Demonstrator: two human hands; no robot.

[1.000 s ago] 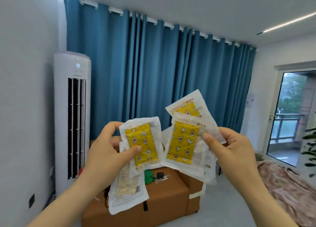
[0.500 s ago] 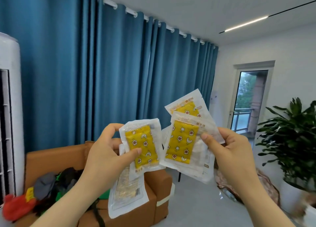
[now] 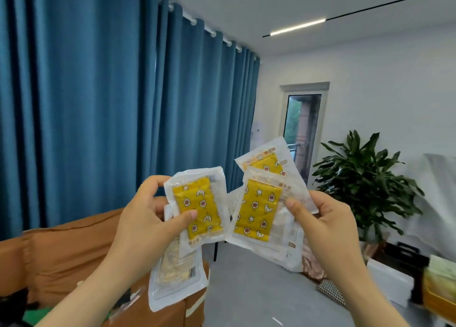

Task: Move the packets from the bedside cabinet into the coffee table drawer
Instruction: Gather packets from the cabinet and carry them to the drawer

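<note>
head view: left hand (image 3: 145,218) and right hand (image 3: 325,225) raised, fingers (image 3: 154,182) pinching fanned packets (image 3: 256,208)

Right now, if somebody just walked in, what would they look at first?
Probably the bright yellow packets with stars and moons, fanned out in the middle: the left hand pinches some and the right hand pinches more. Behind them a tall blue curtain fills the left side, and a leafy green plant stands at the right.

The head camera looks forward across the room, level, with both hands close before it.
</note>
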